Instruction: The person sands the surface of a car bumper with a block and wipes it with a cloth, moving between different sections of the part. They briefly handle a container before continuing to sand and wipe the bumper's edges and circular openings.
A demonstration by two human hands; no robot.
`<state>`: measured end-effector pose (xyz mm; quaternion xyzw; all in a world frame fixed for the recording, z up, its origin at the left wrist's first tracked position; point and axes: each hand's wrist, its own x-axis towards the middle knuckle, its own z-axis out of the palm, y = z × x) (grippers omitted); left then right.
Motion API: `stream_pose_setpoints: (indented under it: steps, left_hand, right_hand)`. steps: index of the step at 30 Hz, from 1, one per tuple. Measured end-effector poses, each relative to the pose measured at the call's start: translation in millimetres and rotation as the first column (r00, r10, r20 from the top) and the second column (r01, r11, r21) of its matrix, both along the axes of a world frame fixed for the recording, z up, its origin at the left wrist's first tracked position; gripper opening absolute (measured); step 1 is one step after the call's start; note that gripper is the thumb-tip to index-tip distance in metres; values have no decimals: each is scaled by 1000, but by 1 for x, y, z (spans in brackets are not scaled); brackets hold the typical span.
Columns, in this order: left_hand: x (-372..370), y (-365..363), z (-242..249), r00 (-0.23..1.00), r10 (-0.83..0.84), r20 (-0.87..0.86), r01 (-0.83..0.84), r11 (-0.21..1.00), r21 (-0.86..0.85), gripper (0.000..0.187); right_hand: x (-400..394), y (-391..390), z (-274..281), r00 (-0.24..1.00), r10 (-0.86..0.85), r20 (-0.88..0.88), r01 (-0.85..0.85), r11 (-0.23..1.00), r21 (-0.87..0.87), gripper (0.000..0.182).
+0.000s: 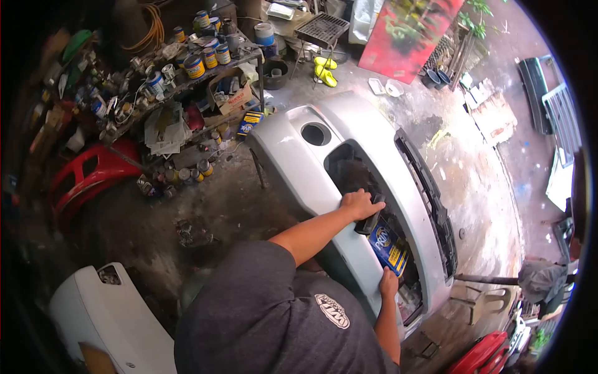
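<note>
A silver car bumper (364, 134) stretches across the middle in front of me, with a wide opening in its face. Over that opening, my left hand (359, 205) is closed around a black object (372, 222) whose kind I cannot tell. Just below it is a blue-and-yellow rectangular tin (387, 245) with large lettering, lying over the bumper opening. My right hand (389, 283) grips the tin's near end, its thumb and fingers at the edge. The black object overlaps the tin's far end in this view.
A metal rack (249, 57) crowded with paint cans stands at upper left. On the floor lie a red bumper (93, 177), a white car panel (115, 305) and yellow-green clogs (325, 73). A red-painted board (408, 37) leans at the back; a plastic chair (479, 303) stands at right.
</note>
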<state>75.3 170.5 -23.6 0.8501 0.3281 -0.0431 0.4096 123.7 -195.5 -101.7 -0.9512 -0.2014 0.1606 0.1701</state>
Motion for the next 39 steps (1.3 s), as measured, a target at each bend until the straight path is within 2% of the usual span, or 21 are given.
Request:
stream_pose_setpoints:
  steps: [1, 5, 8, 12, 13, 14, 15, 18, 19, 21, 23, 25, 26, 27, 28, 31, 32, 34, 35, 36, 39]
  left_hand:
    - [1, 1, 0, 1000, -8, 15, 8, 1000, 14, 82]
    - [4, 8, 3, 997, 27, 68, -22, 997, -74, 81]
    - [4, 9, -7, 984, 78, 161, -60, 992, -114, 84]
    - [2, 9, -13, 925, 158, 345, -91, 975, -202, 78]
    - [5, 6, -23, 853, 211, 478, -106, 966, -238, 72]
    - [10, 2, -33, 842, 203, 500, -63, 957, -282, 69]
    - [12, -2, -36, 831, 199, 519, -22, 944, -328, 67]
    - [5, -34, -7, 798, 238, 553, 142, 818, -557, 55]
    - [4, -51, 1, 790, 264, 554, 179, 764, -620, 53]
    - [6, -84, 2, 759, 281, 587, 278, 675, -683, 49]
    - [9, -117, -1, 757, 237, 609, 358, 629, -690, 47]
    - [-5, -138, 43, 773, 148, 617, 450, 557, -698, 43]
    - [-5, -151, 42, 757, 115, 643, 537, 451, -713, 42]
    - [-9, -158, 48, 800, 45, 598, 553, 330, -765, 43]
    - [-13, -166, 53, 833, -37, 552, 547, 205, -812, 46]
    - [-18, -192, 43, 812, -147, 565, 583, 241, -776, 51]
    - [-22, -191, 46, 829, -167, 535, 559, 184, -809, 53]
    - [-29, -189, 56, 844, -185, 503, 534, 207, -820, 53]
    - [-30, -185, 51, 865, -225, 448, 497, 270, -825, 55]
    - [-30, -182, 45, 884, -256, 391, 461, 336, -821, 57]
    - [-38, -170, 27, 919, -192, 343, 394, 462, -795, 52]
  right_hand:
    - [3, 1, -3, 1000, 2, -1, -2, 1000, -27, 63]
    - [3, 5, 6, 999, -27, -35, 31, 992, 121, 60]
    - [4, 0, 12, 998, 7, -61, -1, 994, 106, 54]
    - [-4, 3, 17, 999, -37, 31, 26, 950, 311, 38]
    - [-8, 7, 21, 996, -64, 64, 34, 918, 394, 35]
    - [-14, 11, 24, 991, -93, 96, 37, 881, 472, 32]
    - [-20, 16, 27, 984, -124, 128, 35, 839, 543, 30]
    - [-35, 26, 21, 946, -248, -209, 320, 622, 715, 29]
    - [-39, 34, 34, 895, -209, -393, 440, 551, 709, 34]
    - [-50, 51, 65, 809, -210, -549, 584, 388, 713, 40]
    - [-48, 54, 70, 730, -142, -669, 681, 236, 693, 54]
    - [-51, 63, 101, 671, 48, -740, 741, 6, 672, 60]
    - [-52, 68, 114, 646, 149, -749, 763, -109, 637, 63]
    - [-53, 64, 115, 566, -15, -824, 818, -118, 563, 65]
    - [-52, 55, 104, 562, 62, -825, 822, -160, 547, 65]
    - [-57, 24, 74, 523, 234, -819, 835, -336, 437, 58]
    - [-57, 11, 58, 506, 338, -793, 843, -389, 372, 55]
    - [-63, -6, 60, 471, 253, -845, 831, -449, 328, 54]
    - [-68, -19, 72, 485, 200, -851, 819, -444, 362, 56]
    - [-74, -41, 63, 531, 246, -811, 812, -420, 404, 57]
    - [-91, -103, 60, 581, 171, -796, 731, -539, 418, 65]
